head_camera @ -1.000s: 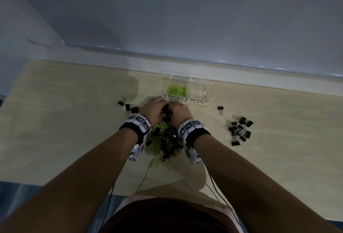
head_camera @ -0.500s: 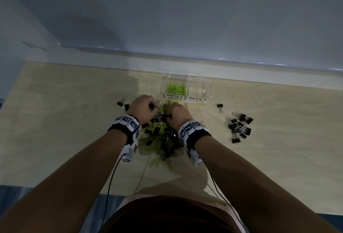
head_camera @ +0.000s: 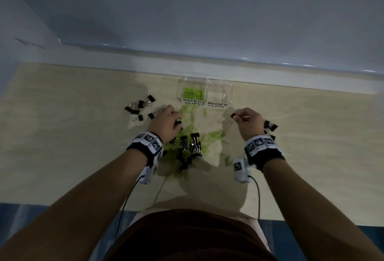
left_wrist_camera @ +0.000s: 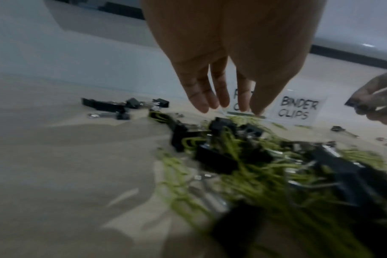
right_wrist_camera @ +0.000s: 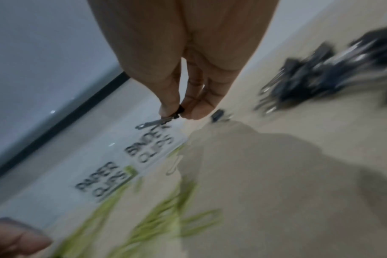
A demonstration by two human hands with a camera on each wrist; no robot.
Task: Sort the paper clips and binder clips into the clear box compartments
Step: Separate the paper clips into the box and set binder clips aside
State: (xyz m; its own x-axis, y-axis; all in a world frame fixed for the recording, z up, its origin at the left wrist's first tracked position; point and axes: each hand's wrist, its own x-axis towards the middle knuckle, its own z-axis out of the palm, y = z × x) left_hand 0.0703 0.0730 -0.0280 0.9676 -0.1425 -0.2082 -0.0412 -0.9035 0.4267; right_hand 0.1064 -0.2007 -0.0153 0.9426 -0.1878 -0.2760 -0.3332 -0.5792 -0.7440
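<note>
The clear box (head_camera: 204, 92) stands at the far edge of the table (head_camera: 62, 136), against the wall. Its left compartment, labelled PAPER CLIPS, holds a heap of green paper clips (head_camera: 192, 92); the right one, labelled BINDER CLIPS, looks empty from the head view. In front of the box lies a mixed pile (head_camera: 188, 146) of green paper clips and black binder clips, with loose green clips strewn toward the box. A small group of binder clips (head_camera: 140, 106) lies left of the pile, and another group (head_camera: 270, 127) is partly hidden behind the right wrist. The right hand (head_camera: 248, 122) is raised just in front of the BINDER CLIPS label, thumb and fingertips pinching one binder clip (right_wrist_camera: 177, 111); the right wrist view shows its wire handle hanging below the fingers. The left hand (head_camera: 166, 123) is over the pile's far left edge; the left wrist view shows its fingers (left_wrist_camera: 201, 97) straight, pointing down and holding nothing.
</note>
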